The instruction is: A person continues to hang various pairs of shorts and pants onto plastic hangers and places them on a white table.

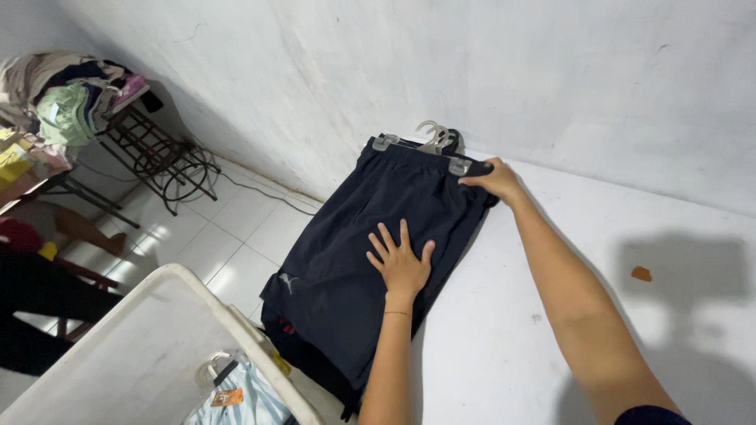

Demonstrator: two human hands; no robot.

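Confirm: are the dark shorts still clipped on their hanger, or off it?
Clipped on: the dark shorts lie flat, waistband held by both grey clips of the hanger.

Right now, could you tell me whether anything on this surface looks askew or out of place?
The dark shorts on the clip hanger lie skewed, their lower end overhanging the white surface's edge. The left hand presses them flat; the right hand touches a clip. A small orange scrap lies apart.

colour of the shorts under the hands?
Dark navy shorts, with a small pale logo near the hem; left hand lies flat on them. Head view.
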